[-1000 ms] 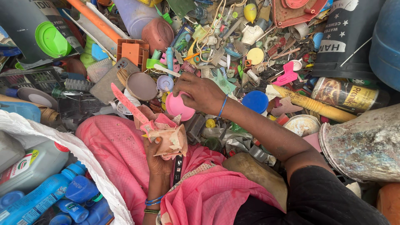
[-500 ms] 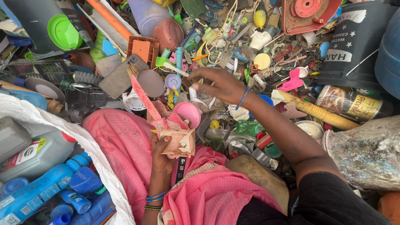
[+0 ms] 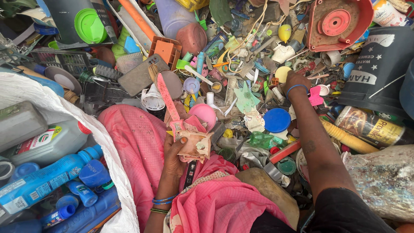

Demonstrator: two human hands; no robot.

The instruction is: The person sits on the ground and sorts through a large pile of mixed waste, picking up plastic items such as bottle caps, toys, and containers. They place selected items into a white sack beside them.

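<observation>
Heaped plastic scrap [image 3: 241, 82] covers the ground ahead of my pink-draped knees. My left hand [image 3: 174, 157] has its fingers clamped on a bundle of broken pink plastic pieces [image 3: 189, 138] over my lap. My right hand [image 3: 295, 82] reaches into the heap beside a yellow lid [image 3: 282, 73]; I cannot tell how its fingers sit.

Scrap-sorting yard: heaped plastic waste [image 3: 241, 86]

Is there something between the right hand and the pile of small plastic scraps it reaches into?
Nothing visible does. The right hand already lies on the pile of plastic scraps, its fingers down among the small pieces beside a yellow cap. The left hand holds pink broken plastic pieces over the lap.
</observation>
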